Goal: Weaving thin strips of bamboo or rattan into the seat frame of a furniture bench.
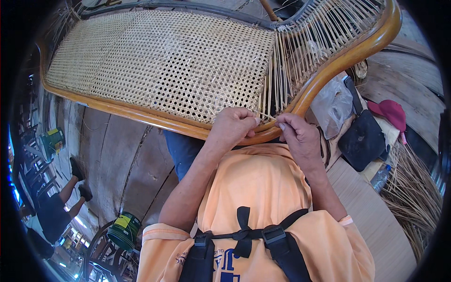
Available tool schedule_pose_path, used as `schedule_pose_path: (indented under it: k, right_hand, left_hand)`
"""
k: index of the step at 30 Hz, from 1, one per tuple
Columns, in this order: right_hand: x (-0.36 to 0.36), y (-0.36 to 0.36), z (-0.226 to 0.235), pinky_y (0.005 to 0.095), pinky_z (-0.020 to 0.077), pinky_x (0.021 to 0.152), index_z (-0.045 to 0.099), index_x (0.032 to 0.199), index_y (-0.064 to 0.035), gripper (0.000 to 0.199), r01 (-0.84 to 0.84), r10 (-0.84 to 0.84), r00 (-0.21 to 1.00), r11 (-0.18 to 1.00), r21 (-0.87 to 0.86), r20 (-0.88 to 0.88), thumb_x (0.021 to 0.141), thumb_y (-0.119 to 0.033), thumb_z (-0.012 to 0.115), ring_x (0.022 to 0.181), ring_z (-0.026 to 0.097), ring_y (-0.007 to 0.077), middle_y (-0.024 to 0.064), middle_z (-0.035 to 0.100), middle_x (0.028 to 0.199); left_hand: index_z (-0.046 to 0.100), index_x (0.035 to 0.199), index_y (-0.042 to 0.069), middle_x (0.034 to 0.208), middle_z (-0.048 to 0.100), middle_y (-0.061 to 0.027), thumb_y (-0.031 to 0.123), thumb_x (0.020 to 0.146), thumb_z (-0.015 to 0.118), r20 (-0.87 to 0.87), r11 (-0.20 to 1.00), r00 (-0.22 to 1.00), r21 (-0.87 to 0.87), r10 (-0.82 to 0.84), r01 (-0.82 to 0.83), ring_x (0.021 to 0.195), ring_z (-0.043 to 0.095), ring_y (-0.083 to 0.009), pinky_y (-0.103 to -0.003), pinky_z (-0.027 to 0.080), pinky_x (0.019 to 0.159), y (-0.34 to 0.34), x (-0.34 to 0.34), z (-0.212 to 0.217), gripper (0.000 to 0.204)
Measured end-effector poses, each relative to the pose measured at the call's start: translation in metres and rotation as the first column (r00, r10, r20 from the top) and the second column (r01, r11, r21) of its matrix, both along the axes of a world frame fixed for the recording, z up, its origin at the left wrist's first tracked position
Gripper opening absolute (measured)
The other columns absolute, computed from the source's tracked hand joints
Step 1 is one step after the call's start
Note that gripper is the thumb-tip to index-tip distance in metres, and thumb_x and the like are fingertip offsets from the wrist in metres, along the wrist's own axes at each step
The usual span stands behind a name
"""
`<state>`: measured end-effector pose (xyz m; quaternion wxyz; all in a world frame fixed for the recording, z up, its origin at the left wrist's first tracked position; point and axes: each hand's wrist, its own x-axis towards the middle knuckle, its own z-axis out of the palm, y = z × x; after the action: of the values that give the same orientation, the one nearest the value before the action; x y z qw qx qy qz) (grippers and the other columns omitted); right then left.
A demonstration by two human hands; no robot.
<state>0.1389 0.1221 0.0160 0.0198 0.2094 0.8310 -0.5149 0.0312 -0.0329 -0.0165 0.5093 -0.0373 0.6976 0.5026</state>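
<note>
Fisheye worn on the head; faces steeply down; close above torso [258, 183] and hands [233, 124].

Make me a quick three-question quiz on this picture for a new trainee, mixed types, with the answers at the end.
1. True or false: the left hand and the right hand are both at the near edge of the wooden frame.

2. What colour is the cap?
A) yellow
B) red
C) white

3. Fill in the blank: in the picture, the woven mesh lies to the ____ of the open strands.

Key: 1. True. 2. B. 3. Left.
</note>
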Motion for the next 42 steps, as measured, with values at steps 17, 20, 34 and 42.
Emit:
schedule_pose_path:
  k: [17,20,34,42]
  right_hand:
    - [0.004,0.003,-0.003,0.0309,0.0523,0.07,0.064,0.1,-0.0016,0.018,-0.025,0.05,0.981,0.991,0.135,-0.188,0.084,0.003,0.059,0.079,0.066,0.0255,0.0131,0.066,0.087]
    - [0.007,0.006,0.003,0.0306,0.0523,0.07,0.064,0.1,-0.0016,0.018,-0.025,0.049,0.981,0.992,0.127,-0.189,0.083,0.004,0.059,0.079,0.066,0.0249,0.0126,0.066,0.087]
    - [-0.006,0.001,0.006,0.0331,0.0532,0.069,0.063,0.099,-0.0028,0.015,-0.1,0.158,0.968,0.956,0.276,-0.197,0.084,0.0,0.06,0.08,0.066,0.0293,0.0148,0.066,0.09]
    - [0.004,0.003,0.006,0.0245,0.0514,0.065,0.062,0.101,-0.0012,0.015,0.079,-0.076,0.993,0.997,0.025,-0.087,0.087,0.0,0.058,0.072,0.064,0.0111,0.008,0.066,0.082]
  left_hand:
    - [0.068,0.085,0.003,0.063,0.062,-0.0031,0.017,0.08,0.067,0.016,1.0,1.0,0.001,0.021,-0.021,0.05,0.052,-0.0053,-0.019,0.041,0.044,0.002,-0.002,0.003,0.015]
    - [0.068,0.085,0.003,0.063,0.063,-0.0033,0.017,0.08,0.067,0.013,0.999,0.999,0.0,0.051,-0.051,0.051,0.053,-0.0053,-0.019,0.041,0.044,0.003,0.001,0.002,0.015]
    - [0.065,0.076,-0.002,0.071,0.061,-0.0128,0.012,0.078,0.061,-0.509,0.996,0.856,0.05,0.088,-0.072,0.063,0.059,-0.0206,-0.032,0.047,0.059,0.008,0.022,-0.02,0.015]
    - [0.065,0.079,-0.003,0.069,0.061,-0.0098,0.013,0.08,0.063,-0.524,0.997,0.848,0.031,0.08,-0.074,0.055,0.057,-0.0137,-0.029,0.046,0.052,0.006,0.02,-0.018,0.017]
